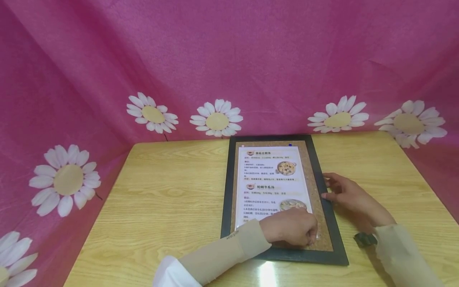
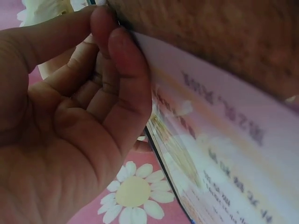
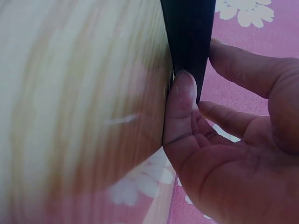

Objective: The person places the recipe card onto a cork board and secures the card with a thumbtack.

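Observation:
A black-framed cork board (image 1: 324, 223) lies on the wooden table, bearing a printed recipe sheet (image 1: 263, 175) with Chinese text and pictures of dishes. My left hand (image 1: 294, 226) reaches across the sheet's lower part, close over its lower right corner. Thumb and fingertip pinch a push pin (image 2: 100, 2), mostly hidden by the fingers; only a small pale bit shows in the left wrist view. My right hand (image 1: 349, 195) rests at the board's right side, fingertips against the black frame (image 3: 189, 37), fingers relaxed.
A white push pin (image 1: 242, 146) and a blue push pin (image 1: 290, 145) sit along the board's top. The wooden table (image 1: 161, 191) extends to both sides. A pink cloth (image 1: 229, 59) with large white daisies hangs behind and beside it.

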{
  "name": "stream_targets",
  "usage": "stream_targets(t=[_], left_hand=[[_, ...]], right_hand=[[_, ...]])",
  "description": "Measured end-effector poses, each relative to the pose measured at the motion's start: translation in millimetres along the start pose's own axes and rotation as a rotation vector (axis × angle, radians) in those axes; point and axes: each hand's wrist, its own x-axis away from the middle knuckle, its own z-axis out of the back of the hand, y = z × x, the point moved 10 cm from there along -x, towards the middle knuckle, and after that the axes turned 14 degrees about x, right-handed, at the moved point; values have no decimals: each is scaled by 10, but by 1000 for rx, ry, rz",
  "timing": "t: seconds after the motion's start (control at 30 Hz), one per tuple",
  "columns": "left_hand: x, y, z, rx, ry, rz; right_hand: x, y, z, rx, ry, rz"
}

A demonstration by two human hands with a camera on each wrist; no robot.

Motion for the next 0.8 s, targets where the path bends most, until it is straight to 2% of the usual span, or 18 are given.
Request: stream_targets(t=[0.17,0.33,0.47,0.6,0.8], left_hand=[[-29,-2,-23,2,-24,-7],[-30,-2,-10,5,-15,0],[-18,2,20,-3,19,7],[-21,0,41,-8,58,4],[-25,17,93,-96,149,-20]], right_hand=[[8,-1,-10,-14,-2,-10],[5,2,-16,-25,-23,-27],[2,6,-32,-48,-47,-40],[-7,-1,-19,-40,-32,-24],[-9,1,-6,-19,-3,-5]])
